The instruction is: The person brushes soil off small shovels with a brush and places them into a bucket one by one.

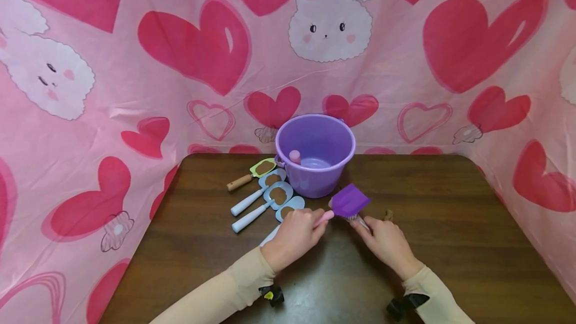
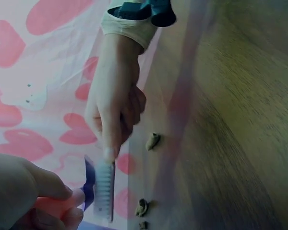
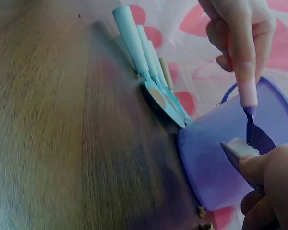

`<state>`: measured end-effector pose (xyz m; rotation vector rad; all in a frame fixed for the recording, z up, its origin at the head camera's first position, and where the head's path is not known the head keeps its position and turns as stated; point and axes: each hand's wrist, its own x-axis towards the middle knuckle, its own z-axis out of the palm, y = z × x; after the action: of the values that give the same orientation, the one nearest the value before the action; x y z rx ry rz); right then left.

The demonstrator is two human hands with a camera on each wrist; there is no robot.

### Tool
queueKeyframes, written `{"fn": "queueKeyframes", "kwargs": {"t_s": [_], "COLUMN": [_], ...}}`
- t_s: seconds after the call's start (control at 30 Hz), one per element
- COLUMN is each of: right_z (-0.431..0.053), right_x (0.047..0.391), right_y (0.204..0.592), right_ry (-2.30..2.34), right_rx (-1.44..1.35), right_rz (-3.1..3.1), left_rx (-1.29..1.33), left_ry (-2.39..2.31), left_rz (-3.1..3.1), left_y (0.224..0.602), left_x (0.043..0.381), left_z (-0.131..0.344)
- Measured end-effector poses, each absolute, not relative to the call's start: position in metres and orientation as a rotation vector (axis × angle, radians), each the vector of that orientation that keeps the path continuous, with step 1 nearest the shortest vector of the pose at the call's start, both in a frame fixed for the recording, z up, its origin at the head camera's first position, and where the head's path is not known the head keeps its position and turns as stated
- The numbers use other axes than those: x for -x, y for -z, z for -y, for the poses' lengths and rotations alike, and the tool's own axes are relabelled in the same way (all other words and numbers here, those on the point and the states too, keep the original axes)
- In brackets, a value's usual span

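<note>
Purple shovel (image 1: 350, 200) sits at 5 o'clock of the bucket (image 1: 315, 184), my left hand (image 1: 292, 236) gripping its pink handle (image 1: 324, 218); right hand (image 1: 387, 241) pinches a brush (image 2: 104, 191), bristles (image 3: 243, 147) close by; I judge brushing in hand, next move likely calls for short strokes, left grip firm

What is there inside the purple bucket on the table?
Inside the purple bucket, the head view shows a pink rounded end at the left and part of the bottom. Whatever continues below that end is covered by the bucket's near side.
</note>
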<state>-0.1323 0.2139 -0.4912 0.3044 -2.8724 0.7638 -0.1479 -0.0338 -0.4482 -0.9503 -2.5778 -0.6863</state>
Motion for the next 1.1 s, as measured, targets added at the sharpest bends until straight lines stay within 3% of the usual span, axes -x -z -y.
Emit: {"fn": "queueKeyframes", "kwargs": {"t_s": [0.37,0.7,1.1], "right_z": [-0.226,-0.209,-0.218], "right_x": [0.138,0.134,0.143], "right_y": [0.484,0.493,0.487], "right_ry": [-0.777,-0.779,-0.855], "right_rx": [-0.169,-0.4,-0.203], "right_rz": [2.848,2.832,2.787], "left_rx": [0.972,0.931,1.001], "left_ry": [0.703,0.664,0.678], "left_rz": [2.56,2.578,2.663], "left_y": [0.447,0.445,0.441], "left_x": [0.146,0.15,0.149], "left_z": [0.037,0.035,0.043]}}
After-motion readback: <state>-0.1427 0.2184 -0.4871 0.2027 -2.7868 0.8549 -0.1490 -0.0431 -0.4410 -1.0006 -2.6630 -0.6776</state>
